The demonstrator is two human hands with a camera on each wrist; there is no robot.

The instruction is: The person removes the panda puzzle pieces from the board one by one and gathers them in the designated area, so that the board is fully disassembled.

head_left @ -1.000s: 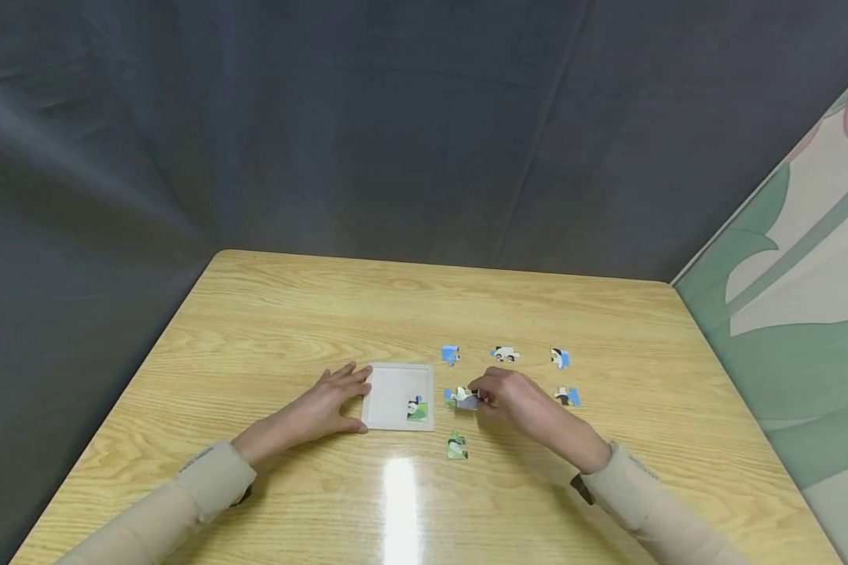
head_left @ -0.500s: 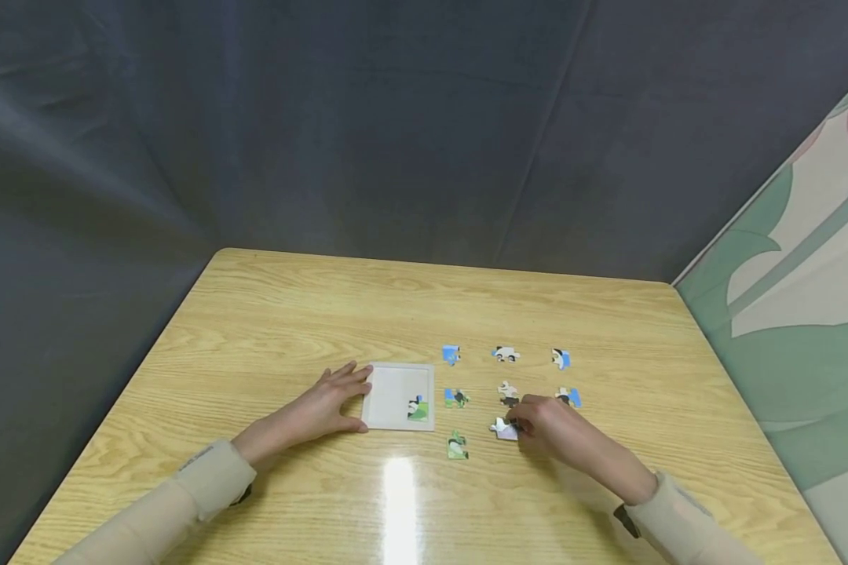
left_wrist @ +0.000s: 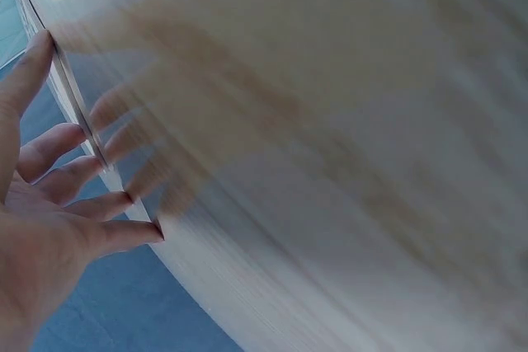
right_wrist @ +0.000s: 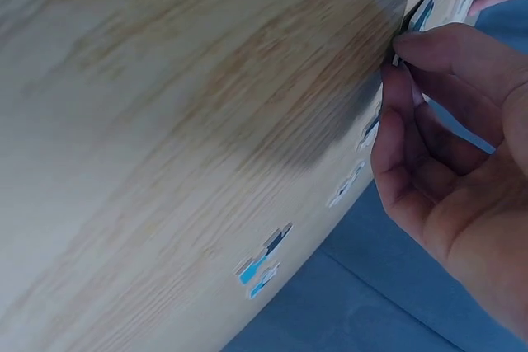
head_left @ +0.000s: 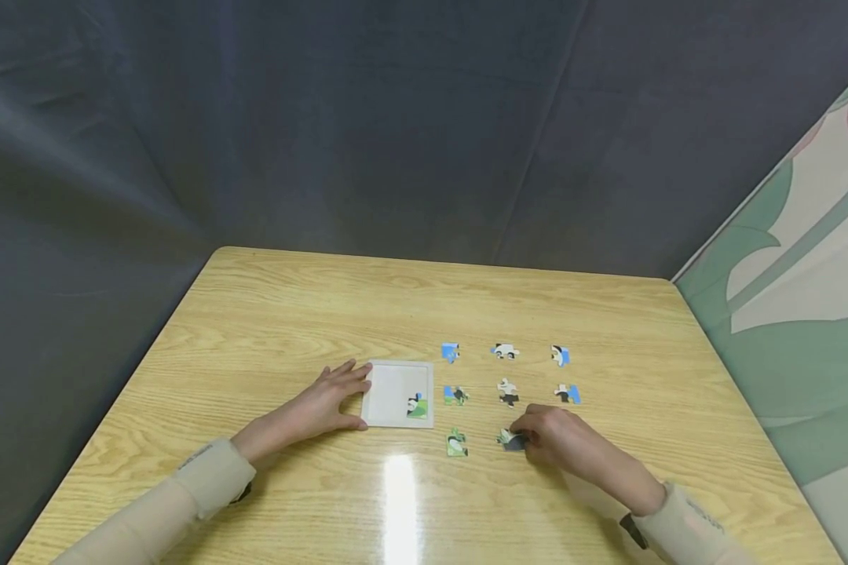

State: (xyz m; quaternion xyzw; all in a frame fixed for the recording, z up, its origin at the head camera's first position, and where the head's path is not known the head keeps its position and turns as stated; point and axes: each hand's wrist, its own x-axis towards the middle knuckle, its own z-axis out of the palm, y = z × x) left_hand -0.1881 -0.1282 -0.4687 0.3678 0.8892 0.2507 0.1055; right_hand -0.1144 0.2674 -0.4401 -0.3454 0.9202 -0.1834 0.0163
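My left hand (head_left: 328, 396) lies at the left side of a square white puzzle tray (head_left: 381, 426), its spread, mostly straight fingers touching the edge. One panda jigsaw piece (head_left: 418, 406) sits in the tray's lower right corner. Between thumb and fingertips, my right hand (head_left: 561, 439) pinches another jigsaw piece (head_left: 512, 440) just at or above the table, below a white-and-black piece (head_left: 508, 392); in the right wrist view this pinched piece (right_wrist: 421, 12) is tilted. To its left lies a green-and-white piece (head_left: 456, 443). Whether the held piece touches the wood, I cannot tell.
More loose pieces lie in rough rows right of the tray: a blue one (head_left: 450, 351), a panda-face one (head_left: 505, 351), and others at the right, such as a blue-and-black piece (head_left: 568, 393). A dark curtain (head_left: 424, 133) hangs behind the wooden table (head_left: 311, 298).
My right hand has carried the pinched piece from beside the tray rightward and toward the front edge, uncovering the pieces beneath it. My left hand stays on the tray.
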